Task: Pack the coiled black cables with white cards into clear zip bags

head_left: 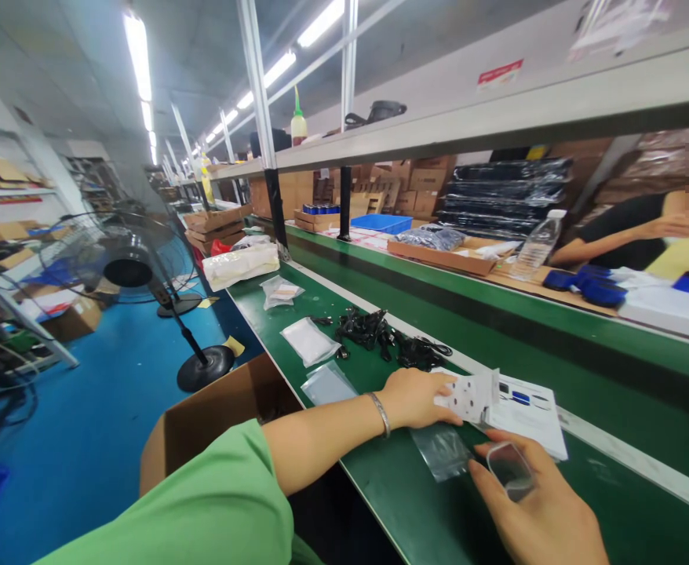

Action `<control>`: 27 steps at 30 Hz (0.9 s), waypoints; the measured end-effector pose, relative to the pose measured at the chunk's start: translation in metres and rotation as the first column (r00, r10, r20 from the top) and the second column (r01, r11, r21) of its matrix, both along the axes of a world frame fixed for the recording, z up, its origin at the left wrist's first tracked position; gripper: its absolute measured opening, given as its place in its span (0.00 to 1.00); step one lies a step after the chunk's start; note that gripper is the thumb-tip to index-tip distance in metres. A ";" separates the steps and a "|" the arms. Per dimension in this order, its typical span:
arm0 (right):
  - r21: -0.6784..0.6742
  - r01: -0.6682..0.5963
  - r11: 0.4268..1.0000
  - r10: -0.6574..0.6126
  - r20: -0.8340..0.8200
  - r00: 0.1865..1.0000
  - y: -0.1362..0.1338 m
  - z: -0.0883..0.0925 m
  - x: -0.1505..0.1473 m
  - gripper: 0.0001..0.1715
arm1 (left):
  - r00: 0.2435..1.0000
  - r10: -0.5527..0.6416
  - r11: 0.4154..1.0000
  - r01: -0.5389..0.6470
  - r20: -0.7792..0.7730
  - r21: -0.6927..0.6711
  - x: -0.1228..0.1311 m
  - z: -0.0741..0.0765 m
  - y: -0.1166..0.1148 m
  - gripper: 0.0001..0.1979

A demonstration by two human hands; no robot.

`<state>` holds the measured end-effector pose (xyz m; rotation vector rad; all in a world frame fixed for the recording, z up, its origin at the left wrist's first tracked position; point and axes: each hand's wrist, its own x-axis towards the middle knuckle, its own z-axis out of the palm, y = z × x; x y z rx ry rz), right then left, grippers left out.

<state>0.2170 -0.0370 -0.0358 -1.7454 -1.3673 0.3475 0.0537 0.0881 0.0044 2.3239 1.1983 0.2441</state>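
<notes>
Within right grip (541, 518), clear plastic piece (510, 471); left grip (412, 399) on printed card (468, 395).

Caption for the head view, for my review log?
Left hand holds a printed card, right hand a small clear plastic piece, beside a clear bag on a green-topped workbench.

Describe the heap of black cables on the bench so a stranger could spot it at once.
On the long green bench, look just beyond the left hand. The black cables lie there in a loose tangle, between a white packet and the printed sheets. Nothing else nearby on the bench is dark and knotted; its neighbours are flat and pale.
</notes>
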 end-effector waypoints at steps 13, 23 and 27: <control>0.040 0.031 0.999 -0.029 -0.048 0.998 -0.012 0.020 -0.019 0.19 | 0.993 -0.068 0.997 0.064 0.099 0.041 -0.009 0.002 0.009 0.23; 0.037 -0.047 0.998 0.060 -0.634 0.771 0.002 0.005 -0.007 0.34 | 0.790 0.286 0.958 -0.243 0.543 -0.151 -0.019 0.019 -0.023 0.10; 0.051 -0.028 0.998 0.057 -0.796 0.603 0.002 0.007 -0.014 0.42 | 0.511 0.485 0.853 -0.098 0.709 -0.513 -0.013 0.016 -0.059 0.06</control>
